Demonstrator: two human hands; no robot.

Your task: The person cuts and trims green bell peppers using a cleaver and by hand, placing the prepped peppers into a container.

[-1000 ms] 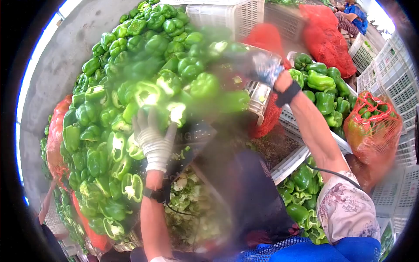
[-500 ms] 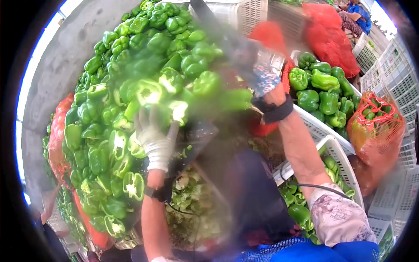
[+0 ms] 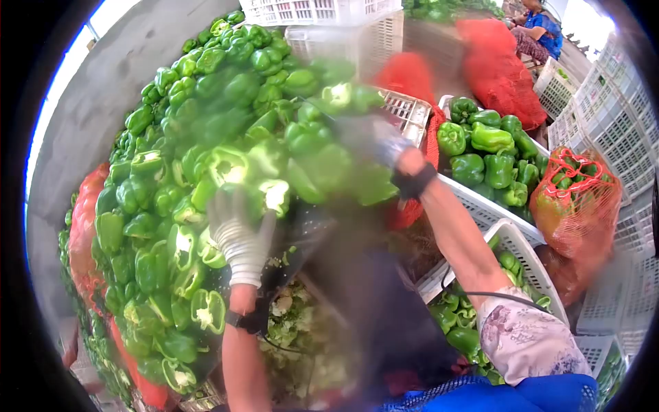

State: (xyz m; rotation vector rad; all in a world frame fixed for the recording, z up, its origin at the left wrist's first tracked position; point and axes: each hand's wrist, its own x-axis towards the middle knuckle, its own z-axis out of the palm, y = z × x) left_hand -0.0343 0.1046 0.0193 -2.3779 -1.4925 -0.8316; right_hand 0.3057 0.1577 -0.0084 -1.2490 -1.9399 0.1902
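Observation:
My left hand (image 3: pixel 240 237), in a pale knitted glove, grips a cut green bell pepper (image 3: pixel 276 197) between fingers and thumb, its whitish core facing right. It rests at the edge of the heap of green peppers (image 3: pixel 154 254), several of them sliced open. My right hand (image 3: pixel 386 141), gloved and smeared by motion, is closed at the right side of the heap. A thin dark streak (image 3: pixel 317 108) left of it looks like the knife blade; the handle is hidden. Below the left hand lies a dark wet surface (image 3: pixel 302 230) with pepper bits.
Pale scraps (image 3: pixel 295 323) lie below, between my arms. On the right stand a white crate (image 3: pixel 480 209) of whole peppers, another crate (image 3: pixel 549 275) of peppers and a red net bag (image 3: pixel 583 206). White crates (image 3: pixel 343 41) stand behind; a person in blue (image 3: pixel 542 34) sits far right.
The raised dark blade has come down from the upper middle, and my right hand is lower and blurred. My left hand stays on the pepper. The view has shifted slightly.

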